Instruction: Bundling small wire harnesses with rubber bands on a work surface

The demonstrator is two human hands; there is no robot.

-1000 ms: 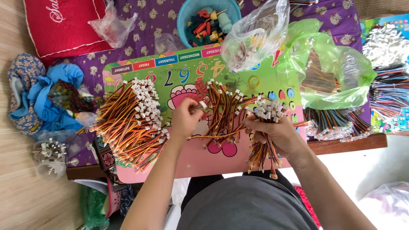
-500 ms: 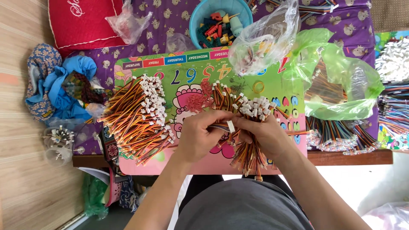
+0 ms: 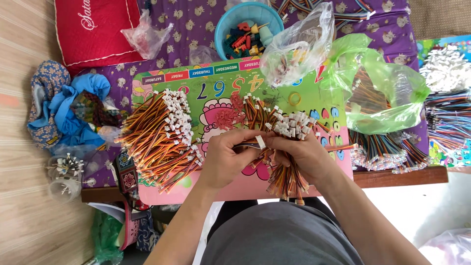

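Note:
My right hand [image 3: 301, 154] grips a thick bundle of short wire leads [image 3: 287, 172] with white plug ends, red, yellow and black. My left hand [image 3: 226, 158] pinches one single lead [image 3: 252, 143] with a white plug, right against the bundle. Both hands meet over a colourful children's board [image 3: 216, 93] that lies on the low table. A large pile of the same leads [image 3: 159, 140] lies on the board just left of my left hand. A small heap of red rubber bands [image 3: 226, 118] sits above my hands.
A blue bowl of small parts [image 3: 248, 29] and a clear plastic bag [image 3: 294, 46] stand behind the board. A green bag with wire bundles [image 3: 378, 93] is at the right, more bundled wires [image 3: 449, 118] beyond. Blue cloth [image 3: 68, 113] and a red cushion [image 3: 95, 29] lie left.
My hands have come together: the left hand moved right and now holds a single lead against the bundle in my right hand. The view has shifted slightly.

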